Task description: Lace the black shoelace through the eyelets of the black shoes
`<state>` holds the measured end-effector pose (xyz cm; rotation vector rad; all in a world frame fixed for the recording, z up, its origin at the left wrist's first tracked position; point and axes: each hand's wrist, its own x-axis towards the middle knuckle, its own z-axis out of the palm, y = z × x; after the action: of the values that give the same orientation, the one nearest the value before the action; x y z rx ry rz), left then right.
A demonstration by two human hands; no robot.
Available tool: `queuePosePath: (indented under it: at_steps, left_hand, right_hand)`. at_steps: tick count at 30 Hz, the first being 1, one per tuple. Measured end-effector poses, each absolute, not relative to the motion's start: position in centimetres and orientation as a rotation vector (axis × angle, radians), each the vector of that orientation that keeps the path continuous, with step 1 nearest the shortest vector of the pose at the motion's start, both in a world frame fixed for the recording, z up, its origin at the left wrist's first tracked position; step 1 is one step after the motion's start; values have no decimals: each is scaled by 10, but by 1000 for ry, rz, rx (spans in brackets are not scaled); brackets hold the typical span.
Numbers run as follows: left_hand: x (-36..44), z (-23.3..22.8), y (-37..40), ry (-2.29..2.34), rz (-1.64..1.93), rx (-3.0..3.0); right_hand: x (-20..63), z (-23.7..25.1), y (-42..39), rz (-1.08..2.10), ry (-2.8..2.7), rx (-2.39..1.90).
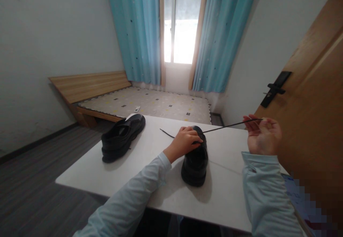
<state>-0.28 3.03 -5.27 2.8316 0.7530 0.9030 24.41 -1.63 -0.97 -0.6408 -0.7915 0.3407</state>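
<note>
A black shoe (pixel 195 169) stands on the white table (pixel 225 197) in front of me, its toe pointing away. My left hand (pixel 184 140) is closed over the upper front of this shoe, hiding part of its lacing. Off to the right, my right hand (pixel 262 135) is raised with the palm turned up, pinching a thin black shoelace (pixel 227 125). That lace runs taut from the shoe to the fingers. On the left of the shoe, a loose lace end (pixel 166 133) lies on the table. A second black shoe (pixel 122 138) rests farther left.
Beyond the table is a bed (pixel 155 101) with a wooden headboard (pixel 93 85) and a small white object (pixel 137 109) on it. Blue curtains (pixel 139 29) flank a bright window (pixel 182 40). A wooden door (pixel 311 104) with a black handle (pixel 276 89) stands close on the right.
</note>
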Motion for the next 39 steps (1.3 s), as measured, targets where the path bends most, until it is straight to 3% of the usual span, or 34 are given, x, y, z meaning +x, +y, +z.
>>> queuePosePath:
  at_steps: [11,19,28,39]
  left_hand:
    - [-2,-56,32,747,899,2830]
    - [-2,-59,34,713,944,2829]
    - [-3,-57,31,732,928,2812]
    - [-2,-59,32,727,948,2828]
  right_hand:
    - [251,-9,-19,284,-874,-700]
    - [228,-20,-16,-64,-1450,-1303]
    - [201,-30,-11,120,-1895,-1399]
    - [185,-39,-8,242,-1888,-1458]
